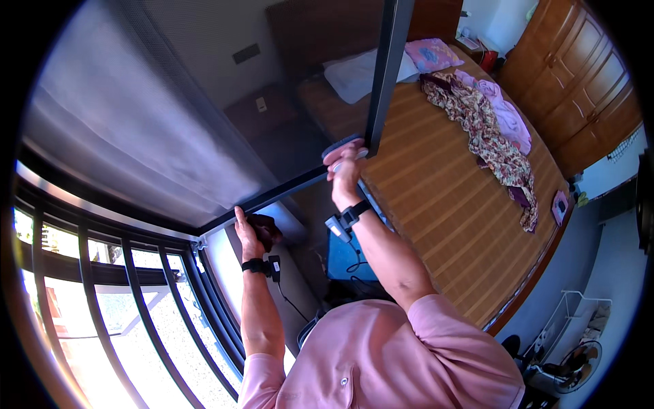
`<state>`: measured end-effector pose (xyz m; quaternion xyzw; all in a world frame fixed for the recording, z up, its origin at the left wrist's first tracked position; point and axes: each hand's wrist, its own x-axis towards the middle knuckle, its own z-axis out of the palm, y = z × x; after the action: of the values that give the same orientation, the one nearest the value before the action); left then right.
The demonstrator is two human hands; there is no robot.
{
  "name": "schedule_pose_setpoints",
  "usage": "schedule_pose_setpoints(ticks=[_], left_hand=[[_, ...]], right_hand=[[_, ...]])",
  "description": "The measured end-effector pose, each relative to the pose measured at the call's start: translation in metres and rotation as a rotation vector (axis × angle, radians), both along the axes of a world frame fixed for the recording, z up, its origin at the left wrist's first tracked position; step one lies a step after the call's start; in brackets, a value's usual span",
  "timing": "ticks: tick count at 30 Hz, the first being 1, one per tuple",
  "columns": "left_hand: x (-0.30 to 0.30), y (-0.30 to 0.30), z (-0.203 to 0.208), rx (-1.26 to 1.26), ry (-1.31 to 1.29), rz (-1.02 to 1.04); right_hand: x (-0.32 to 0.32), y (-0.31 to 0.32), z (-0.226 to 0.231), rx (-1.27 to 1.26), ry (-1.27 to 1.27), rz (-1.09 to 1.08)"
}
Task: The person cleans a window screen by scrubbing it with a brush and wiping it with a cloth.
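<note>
A large window screen point(225, 129) with dark mesh and a black frame stands in front of me. My right hand point(346, 170) grips a pink hand brush point(343, 148) with a grey working side, held against the mesh near the frame's lower right corner. Lower and to the left, my left hand point(246, 235) rests by the frame's bottom bar, one finger stretched up onto it. A dark red cloth point(264, 232) is bunched at that hand and seems held in it; the inner fingers are partly hidden. Both wrists wear black straps with small devices.
Black window bars point(129, 273) run along the left. On the right stands a bed with a brown mat point(436, 191), a flowered cloth point(484, 129) and pillows. A blue box point(347, 255) sits below my right forearm. A wooden wardrobe point(575, 75) and a fan point(579, 368) are farther right.
</note>
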<state>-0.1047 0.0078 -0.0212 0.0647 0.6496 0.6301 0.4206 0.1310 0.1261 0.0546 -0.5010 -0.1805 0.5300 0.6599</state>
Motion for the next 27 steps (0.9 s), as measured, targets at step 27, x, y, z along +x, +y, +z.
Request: schedule_pose_setpoints(ticks=[27], left_hand=[[-0.004,-0.003,0.001,0.000,-0.002,0.011]], right_hand=[[-0.019,-0.019,0.027,0.126,-0.059,0.065]])
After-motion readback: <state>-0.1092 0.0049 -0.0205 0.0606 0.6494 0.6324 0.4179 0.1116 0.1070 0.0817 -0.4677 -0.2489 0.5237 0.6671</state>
